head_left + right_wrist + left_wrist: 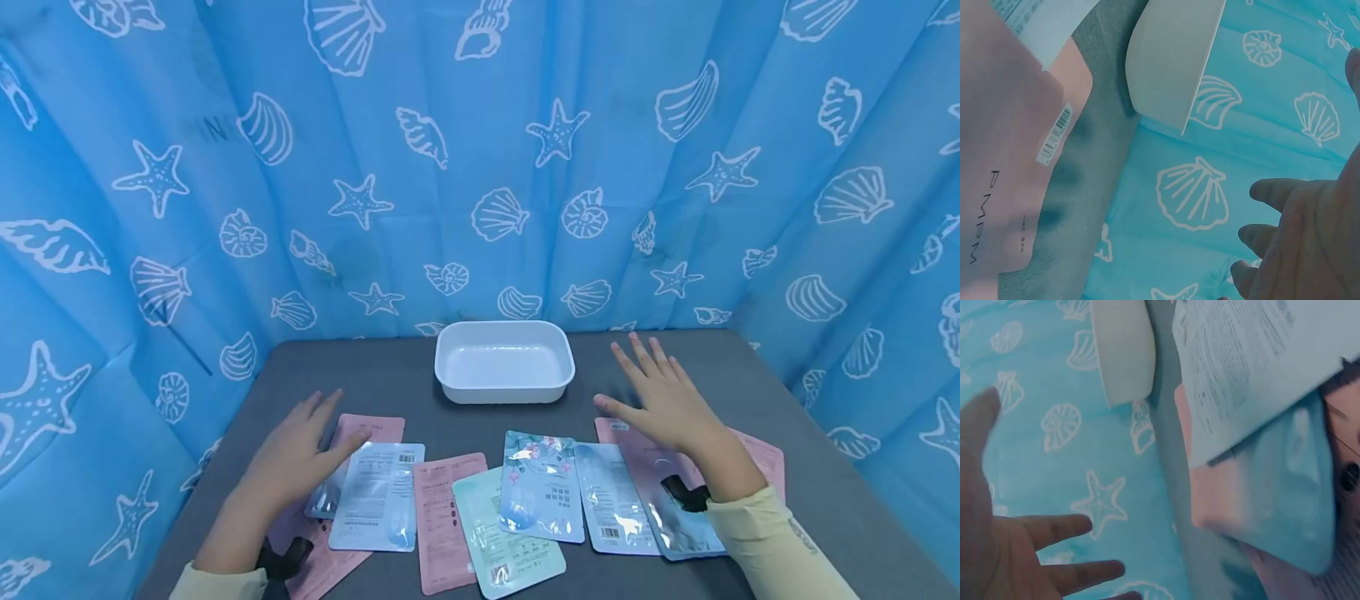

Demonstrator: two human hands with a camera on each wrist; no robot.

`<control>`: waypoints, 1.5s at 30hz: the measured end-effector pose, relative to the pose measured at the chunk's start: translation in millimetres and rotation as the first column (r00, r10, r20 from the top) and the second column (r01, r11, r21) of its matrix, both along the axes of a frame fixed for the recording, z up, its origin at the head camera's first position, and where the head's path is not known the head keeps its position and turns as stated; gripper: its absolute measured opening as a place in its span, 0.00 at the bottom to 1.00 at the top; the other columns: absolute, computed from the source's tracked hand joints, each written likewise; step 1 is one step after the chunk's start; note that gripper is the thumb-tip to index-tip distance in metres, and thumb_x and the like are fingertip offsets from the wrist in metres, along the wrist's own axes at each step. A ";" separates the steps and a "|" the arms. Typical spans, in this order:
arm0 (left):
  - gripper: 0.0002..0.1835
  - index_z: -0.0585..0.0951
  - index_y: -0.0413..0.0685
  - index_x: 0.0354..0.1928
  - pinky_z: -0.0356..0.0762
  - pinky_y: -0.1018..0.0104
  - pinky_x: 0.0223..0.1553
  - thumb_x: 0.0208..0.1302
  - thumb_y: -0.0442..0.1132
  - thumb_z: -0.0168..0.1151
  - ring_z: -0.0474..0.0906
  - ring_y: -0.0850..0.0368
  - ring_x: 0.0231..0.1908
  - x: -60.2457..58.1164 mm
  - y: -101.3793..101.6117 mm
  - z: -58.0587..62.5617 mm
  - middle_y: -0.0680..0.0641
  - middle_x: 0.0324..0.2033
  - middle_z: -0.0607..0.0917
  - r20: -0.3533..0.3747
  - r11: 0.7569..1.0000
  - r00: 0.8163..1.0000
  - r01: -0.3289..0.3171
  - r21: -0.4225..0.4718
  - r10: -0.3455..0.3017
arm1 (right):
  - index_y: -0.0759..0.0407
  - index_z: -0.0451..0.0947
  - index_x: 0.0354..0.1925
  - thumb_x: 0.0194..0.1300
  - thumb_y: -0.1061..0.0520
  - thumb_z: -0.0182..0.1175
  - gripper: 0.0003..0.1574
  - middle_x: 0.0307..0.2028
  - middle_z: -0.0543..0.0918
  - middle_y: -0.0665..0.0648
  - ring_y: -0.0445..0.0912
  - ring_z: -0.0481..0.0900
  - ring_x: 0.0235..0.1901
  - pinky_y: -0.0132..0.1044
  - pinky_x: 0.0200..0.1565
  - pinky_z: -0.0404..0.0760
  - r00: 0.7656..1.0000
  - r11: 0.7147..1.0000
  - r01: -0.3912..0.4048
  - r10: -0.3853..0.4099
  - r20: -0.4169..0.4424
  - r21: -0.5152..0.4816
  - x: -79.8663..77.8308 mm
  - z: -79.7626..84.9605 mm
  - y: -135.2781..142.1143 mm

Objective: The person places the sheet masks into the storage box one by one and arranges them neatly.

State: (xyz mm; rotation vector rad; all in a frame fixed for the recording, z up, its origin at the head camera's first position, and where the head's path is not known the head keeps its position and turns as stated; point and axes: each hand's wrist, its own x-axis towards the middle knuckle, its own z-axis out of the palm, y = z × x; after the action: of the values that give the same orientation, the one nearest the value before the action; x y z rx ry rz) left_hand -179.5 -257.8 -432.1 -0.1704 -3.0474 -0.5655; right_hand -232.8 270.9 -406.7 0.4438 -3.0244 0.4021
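Several flat sachets, pink, light blue and mint green, lie overlapping along the front of the grey table. My left hand [288, 458], fingers spread, hovers over the left sachets, close to a light blue sachet [377, 497] with printed text. My right hand [663, 404] is held up with fingers apart above a large pink sachet [648, 467] on the right. Between the hands lie a mint green sachet [510, 533] and a blue flowered sachet [542, 487]. Neither hand holds anything; the left wrist view shows the left palm [1010, 562], the right wrist view the right palm [1316, 237].
A white rectangular basin [505, 394] stands at the back middle of the grey table [360, 375]. Behind and around the table hangs a blue curtain [480, 167] with white shells and starfish. A black strap [686, 493] is on the right wrist.
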 end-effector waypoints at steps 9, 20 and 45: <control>0.49 0.61 0.35 0.81 0.63 0.20 0.69 0.79 0.71 0.45 0.59 0.20 0.75 16.2 -36.7 -11.8 0.24 0.76 0.65 0.147 0.993 0.989 -0.029 0.117 0.012 | 0.51 0.45 0.87 0.72 0.21 0.52 0.63 0.86 0.38 0.67 0.69 0.31 0.84 0.75 0.79 0.39 0.999 1.000 -0.023 0.023 -0.028 0.001 -8.5 4.0 -9.8; 0.51 0.64 0.29 0.77 0.66 0.20 0.67 0.78 0.72 0.44 0.60 0.17 0.73 41.5 -61.4 -17.6 0.20 0.74 0.66 0.270 0.984 0.957 -0.140 0.112 0.106 | 0.57 0.46 0.86 0.75 0.23 0.51 0.62 0.86 0.40 0.68 0.69 0.32 0.84 0.72 0.80 0.40 0.998 0.998 -0.060 0.059 -0.038 -0.017 -16.7 11.1 -27.9; 0.40 0.67 0.33 0.77 0.72 0.25 0.65 0.77 0.56 0.62 0.67 0.21 0.72 26.0 -41.5 -34.6 0.26 0.72 0.73 0.161 0.976 0.987 -0.047 0.215 0.012 | 0.62 0.44 0.86 0.71 0.19 0.52 0.69 0.85 0.42 0.70 0.71 0.37 0.84 0.70 0.81 0.42 0.997 0.997 -0.065 0.066 0.032 -0.049 -57.7 -19.7 -64.8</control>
State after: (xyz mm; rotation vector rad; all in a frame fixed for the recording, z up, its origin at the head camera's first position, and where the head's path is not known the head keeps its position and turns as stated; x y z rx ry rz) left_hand -153.5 -299.2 -466.6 -0.0747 -3.1009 -0.9486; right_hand -290.5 206.1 -426.4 0.5393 -3.0316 0.4900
